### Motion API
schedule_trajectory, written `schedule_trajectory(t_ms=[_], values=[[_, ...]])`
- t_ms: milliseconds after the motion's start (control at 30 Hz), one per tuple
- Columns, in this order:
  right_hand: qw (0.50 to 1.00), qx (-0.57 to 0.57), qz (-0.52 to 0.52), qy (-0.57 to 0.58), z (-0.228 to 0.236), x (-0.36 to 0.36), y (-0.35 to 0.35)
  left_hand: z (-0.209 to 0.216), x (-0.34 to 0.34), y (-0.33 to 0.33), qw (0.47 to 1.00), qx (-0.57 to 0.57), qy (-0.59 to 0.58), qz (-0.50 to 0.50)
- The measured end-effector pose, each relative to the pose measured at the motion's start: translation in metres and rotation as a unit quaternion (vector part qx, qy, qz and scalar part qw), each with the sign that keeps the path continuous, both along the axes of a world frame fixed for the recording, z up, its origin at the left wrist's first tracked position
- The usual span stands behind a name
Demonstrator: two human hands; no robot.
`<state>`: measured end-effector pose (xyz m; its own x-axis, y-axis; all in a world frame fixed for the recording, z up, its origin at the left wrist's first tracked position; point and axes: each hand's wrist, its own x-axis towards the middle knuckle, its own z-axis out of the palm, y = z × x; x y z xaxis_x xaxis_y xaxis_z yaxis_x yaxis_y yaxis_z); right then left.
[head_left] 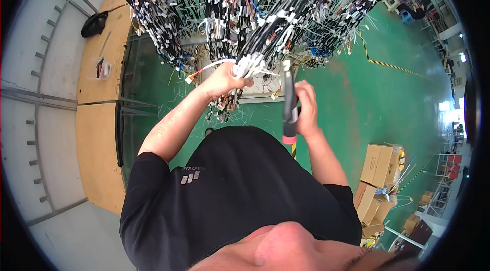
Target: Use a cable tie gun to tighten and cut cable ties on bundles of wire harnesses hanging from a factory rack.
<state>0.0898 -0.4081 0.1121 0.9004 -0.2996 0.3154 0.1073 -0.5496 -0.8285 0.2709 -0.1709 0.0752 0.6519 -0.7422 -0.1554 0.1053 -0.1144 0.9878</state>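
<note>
My left hand (228, 83) is closed around a thick bundle of black and white wires (250, 65), part of a hanging mass of cables. Loose ends with small connectors (190, 79) poke out beside the fist. To the right of it, my right hand (307, 107) grips a black cable tie gun (290, 100) with a pinkish-red end. The tool stands upright in the picture, its pale nose near the bundle but apart from it. A thin white strip (269, 72) juts from the bundle toward the tool. My right fingers are partly hidden behind the tool.
Several more wire bundles (163, 20) hang in front of me. White offcuts litter the green floor (342, 107). On the left are wooden tabletops (97, 138) with a black item (94, 25) and a small bag (103, 68). Cardboard boxes (376, 163) stand at the right; a person (416, 11) is far off.
</note>
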Motion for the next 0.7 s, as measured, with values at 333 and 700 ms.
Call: schedule_trajectory(t_ms=[333, 700], values=[[0.897, 0.353, 0.266, -0.033, -0.062, 0.022, 0.021, -0.01, 0.003, -0.006, 0.998, -0.052, 0.018, -0.009], [0.958, 0.22, 0.174, -0.063, -0.036, 0.019, -0.046, 0.002, 0.031, 0.05, 0.944, -0.226, 0.237, -0.05]])
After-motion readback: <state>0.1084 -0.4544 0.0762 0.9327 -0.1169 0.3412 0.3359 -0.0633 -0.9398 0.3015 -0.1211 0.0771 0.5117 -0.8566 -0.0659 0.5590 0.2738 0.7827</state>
